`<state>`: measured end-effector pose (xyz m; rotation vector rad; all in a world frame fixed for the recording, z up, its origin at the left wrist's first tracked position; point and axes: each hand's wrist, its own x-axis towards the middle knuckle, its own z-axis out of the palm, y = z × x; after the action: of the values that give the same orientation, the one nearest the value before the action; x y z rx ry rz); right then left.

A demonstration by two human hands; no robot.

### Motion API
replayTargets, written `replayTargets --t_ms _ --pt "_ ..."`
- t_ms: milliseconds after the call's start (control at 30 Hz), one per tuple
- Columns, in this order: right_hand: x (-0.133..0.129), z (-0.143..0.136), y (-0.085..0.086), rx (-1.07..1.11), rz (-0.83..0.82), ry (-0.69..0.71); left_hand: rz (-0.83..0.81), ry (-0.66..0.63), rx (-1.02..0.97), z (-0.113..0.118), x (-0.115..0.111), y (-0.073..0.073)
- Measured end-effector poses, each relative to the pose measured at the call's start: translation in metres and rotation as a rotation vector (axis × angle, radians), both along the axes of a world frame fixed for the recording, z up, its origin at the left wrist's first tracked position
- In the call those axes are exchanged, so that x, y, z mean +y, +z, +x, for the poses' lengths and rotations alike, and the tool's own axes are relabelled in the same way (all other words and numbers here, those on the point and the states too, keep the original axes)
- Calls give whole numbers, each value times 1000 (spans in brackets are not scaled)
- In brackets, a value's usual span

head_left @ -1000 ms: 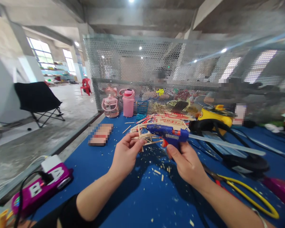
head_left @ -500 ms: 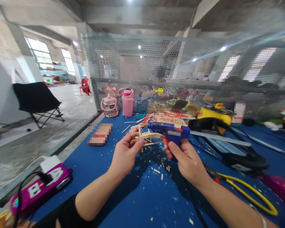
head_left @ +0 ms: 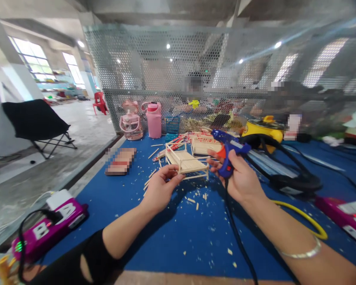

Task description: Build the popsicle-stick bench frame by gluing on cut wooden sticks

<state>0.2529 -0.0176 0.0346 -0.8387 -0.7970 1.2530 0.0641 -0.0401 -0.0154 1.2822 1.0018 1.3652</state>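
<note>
Between the thumb and fingers of my left hand (head_left: 163,186) is the near left corner of a small wooden stick model (head_left: 186,162), a flat slatted platform with thin posts and rails. My right hand (head_left: 240,176) is wrapped round the handle of a blue glue gun (head_left: 230,148) with an orange-red trigger. The gun is tilted, its nozzle pointing up and left, apart from the model. A black cord (head_left: 235,229) runs down from its handle. Right-hand fingertips are close to the model's right end; whether they touch it I cannot tell.
Behind the model lie wooden sticks with red marks (head_left: 206,136). Two pink bottles (head_left: 153,120) stand before a perforated metal screen (head_left: 130,67). Wood scraps (head_left: 191,200) dot the blue table. Purple power strips (head_left: 52,227) flank it; a yellow handle (head_left: 307,217) shows beneath my right forearm.
The glue gun has pulled back to the right from the model and tipped nozzle-up. The model has turned in my left hand, so its slatted top now shows. The view has shifted slightly.
</note>
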Motion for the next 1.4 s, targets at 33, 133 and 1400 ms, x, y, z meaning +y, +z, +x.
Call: replayTargets --t_ms 33,133,1400 --pt "1 -1 -2 6 -10 11 -22 -13 15 1 -1 -1" --pt "4 -2 -8 7 15 21 -158 -24 -64 0 -5 4" --pt "-106 60 -23 -1272 329 -218 -224 160 -404 -8 -13 41"
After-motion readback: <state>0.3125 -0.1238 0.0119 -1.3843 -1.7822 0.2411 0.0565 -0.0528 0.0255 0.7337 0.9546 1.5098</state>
